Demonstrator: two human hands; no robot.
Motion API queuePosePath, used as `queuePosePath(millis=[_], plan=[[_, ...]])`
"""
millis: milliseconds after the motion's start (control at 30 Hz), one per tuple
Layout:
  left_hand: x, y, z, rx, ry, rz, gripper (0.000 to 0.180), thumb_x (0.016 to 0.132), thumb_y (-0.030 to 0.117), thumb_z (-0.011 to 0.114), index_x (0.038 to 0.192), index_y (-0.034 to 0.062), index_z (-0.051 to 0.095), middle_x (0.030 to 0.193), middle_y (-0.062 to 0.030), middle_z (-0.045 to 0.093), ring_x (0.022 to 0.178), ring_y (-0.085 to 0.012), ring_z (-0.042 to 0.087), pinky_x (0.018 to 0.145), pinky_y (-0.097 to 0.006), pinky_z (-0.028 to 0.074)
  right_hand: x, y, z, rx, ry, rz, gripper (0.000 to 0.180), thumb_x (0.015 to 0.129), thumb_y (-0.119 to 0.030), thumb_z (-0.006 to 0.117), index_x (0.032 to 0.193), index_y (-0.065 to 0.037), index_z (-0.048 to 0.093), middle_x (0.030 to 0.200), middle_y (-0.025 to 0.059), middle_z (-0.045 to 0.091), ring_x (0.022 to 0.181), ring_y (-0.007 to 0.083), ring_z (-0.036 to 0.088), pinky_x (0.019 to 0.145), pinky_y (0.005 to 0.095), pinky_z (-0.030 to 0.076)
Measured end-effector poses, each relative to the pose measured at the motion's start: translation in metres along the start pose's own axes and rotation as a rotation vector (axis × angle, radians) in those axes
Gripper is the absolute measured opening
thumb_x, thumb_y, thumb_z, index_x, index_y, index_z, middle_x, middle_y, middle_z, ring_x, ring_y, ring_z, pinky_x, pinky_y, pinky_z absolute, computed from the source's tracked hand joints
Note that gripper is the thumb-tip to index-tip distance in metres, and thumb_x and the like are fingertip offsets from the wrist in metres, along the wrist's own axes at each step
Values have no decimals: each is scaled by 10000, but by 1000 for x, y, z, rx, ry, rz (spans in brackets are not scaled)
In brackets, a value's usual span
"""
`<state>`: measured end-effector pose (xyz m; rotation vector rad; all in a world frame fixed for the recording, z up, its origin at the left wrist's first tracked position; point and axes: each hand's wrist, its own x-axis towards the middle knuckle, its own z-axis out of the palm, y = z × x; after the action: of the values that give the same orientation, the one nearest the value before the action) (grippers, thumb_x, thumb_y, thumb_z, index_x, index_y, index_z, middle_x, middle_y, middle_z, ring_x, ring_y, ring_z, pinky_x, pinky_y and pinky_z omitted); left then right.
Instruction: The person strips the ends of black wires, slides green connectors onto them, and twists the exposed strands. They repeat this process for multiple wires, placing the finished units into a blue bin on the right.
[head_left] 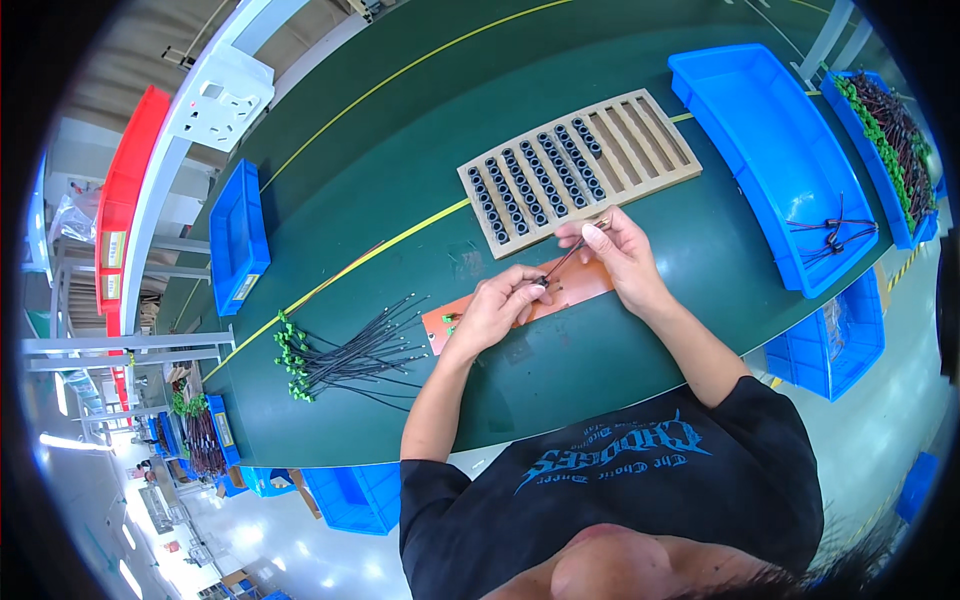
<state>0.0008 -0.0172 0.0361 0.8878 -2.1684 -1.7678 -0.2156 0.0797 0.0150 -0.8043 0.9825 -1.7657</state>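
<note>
- Both hands work above an orange board [500,312] on the green table [400,190].
- Left hand [497,305] pinches one end of a thin dark wire [562,262].
- Right hand [622,252] pinches the other end, just below the wooden rack [640,135] of black rings.
- More wires [350,358] lie well left.

Thin dark wire [562,262] w/ small black ring at its lower end, stretched taut diagonally above an orange board, upper end toward the wooden tray, pinched at both ends
</note>
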Motion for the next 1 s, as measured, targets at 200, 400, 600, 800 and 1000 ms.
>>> queuePosePath(millis=[200, 400, 600, 800, 1000], plan=[[7, 14, -19, 264, -142, 73, 267, 1051, 156, 589, 1240, -18, 664, 942, -108, 728, 732, -163, 618, 704, -315, 525, -5, -7, 27, 303, 6, 75, 133, 1110, -199, 534, 1070, -84, 480, 1021, 165, 715, 868, 195, 680, 697, 262, 519], [4, 9, -10, 326, -15, 236, 273, 1045, 158, 592, 1250, -10, 654, 1024, -158, 721, 926, -269, 711, 846, -389, 552, -6, 1, 33, 417, 100, 106, 159, 1108, -170, 540, 1002, -128, 428, 783, 50, 550, 733, 151, 564, 540, 230, 404], [-12, 3, 2, 293, -7, 172, 253, 1057, 176, 594, 1238, 9, 654, 1051, -159, 721, 931, -291, 700, 833, -393, 541, 5, 2, 28, 213, 65, 122, 166, 1095, -149, 556, 981, -118, 439, 822, 71, 638, 748, 153, 635, 549, 227, 433], [-31, 30, -47, 221, 10, 42, 250, 1053, 171, 612, 1246, 26, 678, 866, -84, 722, 808, -161, 685, 741, -335, 539, 33, -35, 38, 6, 40, 6, 172, 1075, -187, 605, 953, -97, 523, 945, 109, 757, 862, 169, 745, 579, 234, 506], [-64, 37, -19, -90, 234, 128, 175, 1026, 65, 639, 1173, -2, 705, 827, -70, 727, 767, -116, 695, 682, -270, 560, 74, -63, 40, 15, 98, -57, 189, 1032, -211, 688, 937, -64, 618, 897, 95, 750, 770, 136, 732, 539, 220, 474]])
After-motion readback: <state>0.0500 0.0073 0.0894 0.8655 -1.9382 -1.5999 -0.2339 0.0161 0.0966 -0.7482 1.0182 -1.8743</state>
